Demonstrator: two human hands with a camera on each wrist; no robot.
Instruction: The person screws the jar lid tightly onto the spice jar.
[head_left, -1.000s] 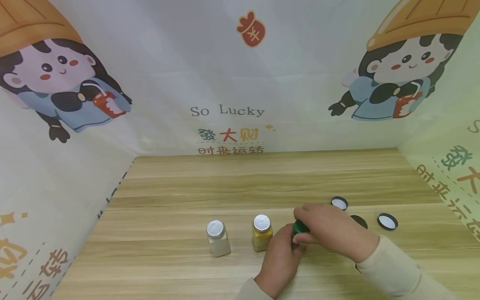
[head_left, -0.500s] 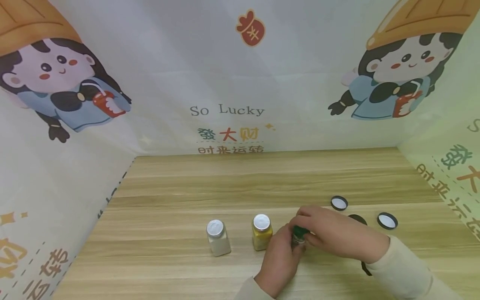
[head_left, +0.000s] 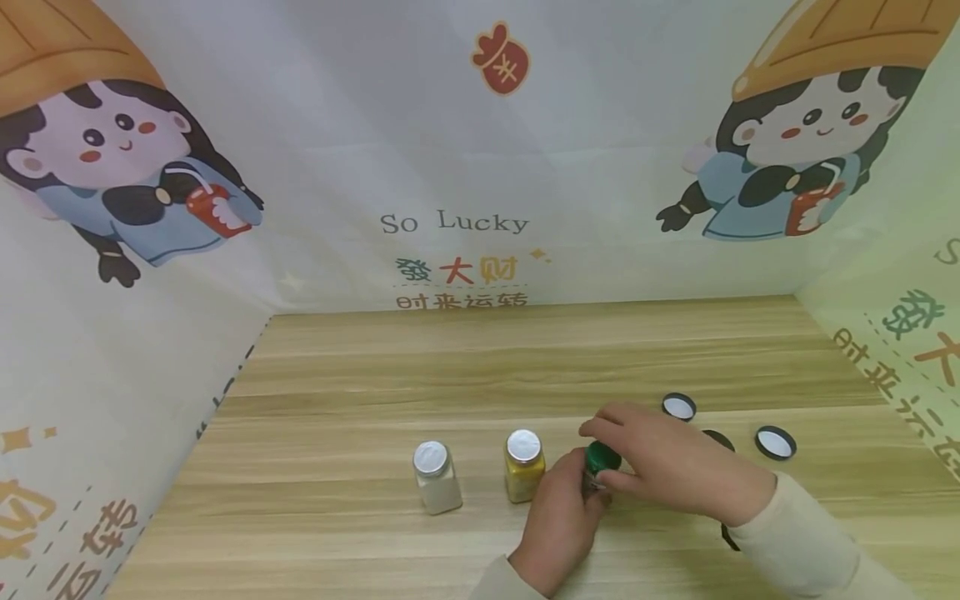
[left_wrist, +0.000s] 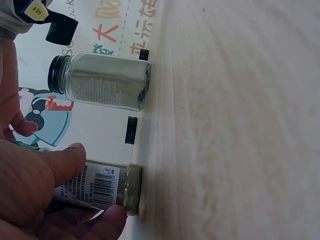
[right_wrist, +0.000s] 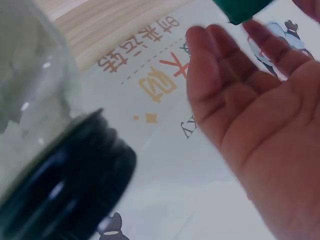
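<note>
My left hand [head_left: 558, 525] grips a small glass jar [left_wrist: 95, 185] with a barcode label, its base at the tabletop. A green cap [head_left: 602, 457] tops this jar. My right hand [head_left: 667, 462] is spread around the cap, the thumb at its near side and the fingers over its far side. In the right wrist view, those fingers are loosely extended with tips close below the cap. To the left of my left hand stands a yellow-filled jar [head_left: 524, 479] with a silvery top. Further left is a jar of pale contents [head_left: 437, 479], also silver-topped.
Two black lids with white liners, one further back [head_left: 678, 407] and one to the right [head_left: 775, 442], lie upturned on the wooden table [head_left: 450, 367]. A black-capped glass jar [left_wrist: 107, 80] stands by my right forearm, mostly hidden in the head view. Printed cloth walls surround the table.
My right hand turns about the green cap: its fingers cover more of it half a second ago, then loosen so more green shows now. My left hand and the other jars stay in place.
</note>
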